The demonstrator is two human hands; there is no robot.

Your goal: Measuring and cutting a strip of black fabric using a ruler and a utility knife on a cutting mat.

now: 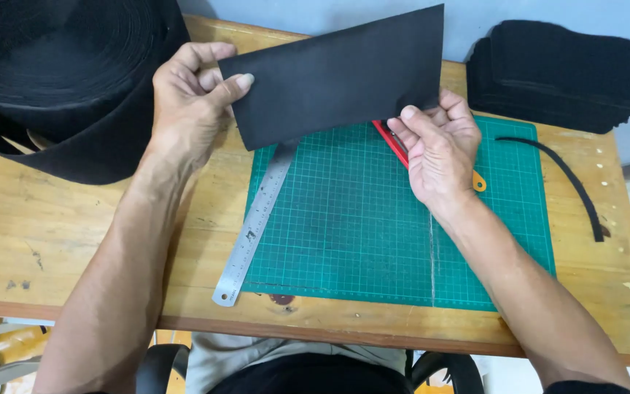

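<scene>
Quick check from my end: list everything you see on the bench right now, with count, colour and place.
Sheet: 1, black, held up over the mat's far edge.
Roll: 1, black, far left.
Stack: 1 pile of cut pieces, black, far right.
Strip: 1, black, curved, right of mat.
Mat: 1, green, gridded, centre.
Ruler: 1, steel, mat's left edge.
Cutter: 1, red, under right hand.
Table: 1, wooden.
Left hand: pinches sheet's left corner.
Right hand: grips sheet's lower right edge.

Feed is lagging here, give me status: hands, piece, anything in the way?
Left hand and right hand pinch black sheet at opposite ends, lifted above green cutting mat. Right also holds red cutter. Steel ruler lies on mat's left edge.
</scene>
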